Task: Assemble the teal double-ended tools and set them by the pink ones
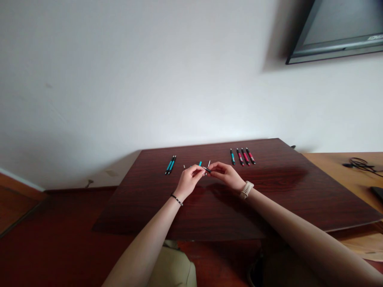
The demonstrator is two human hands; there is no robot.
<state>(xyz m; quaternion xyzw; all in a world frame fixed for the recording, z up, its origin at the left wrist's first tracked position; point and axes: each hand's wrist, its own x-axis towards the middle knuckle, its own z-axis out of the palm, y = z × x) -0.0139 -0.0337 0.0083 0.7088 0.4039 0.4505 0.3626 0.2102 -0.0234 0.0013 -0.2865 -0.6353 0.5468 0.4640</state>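
Observation:
Over the middle of the table, my left hand (189,179) and my right hand (228,175) meet fingertip to fingertip. Both are closed in a pinch on a small dark pen part (207,170), with a thin light tip showing toward the left fingers. Just behind my fingers lie a blue pen barrel piece (200,163), partly covered by the left hand, and a thin white pen refill (209,163). A tiny light piece (184,166) rests left of them. Exactly which pen parts are between my fingertips is too small to make out.
Two blue-and-black pens (170,165) lie side by side at the left of the dark wooden table (143,207). At the right, a blue pen (232,156) lies beside three red pens (245,156). A lighter desk (329,167) with a black cable (362,164) adjoins; a screen (341,28) hangs above.

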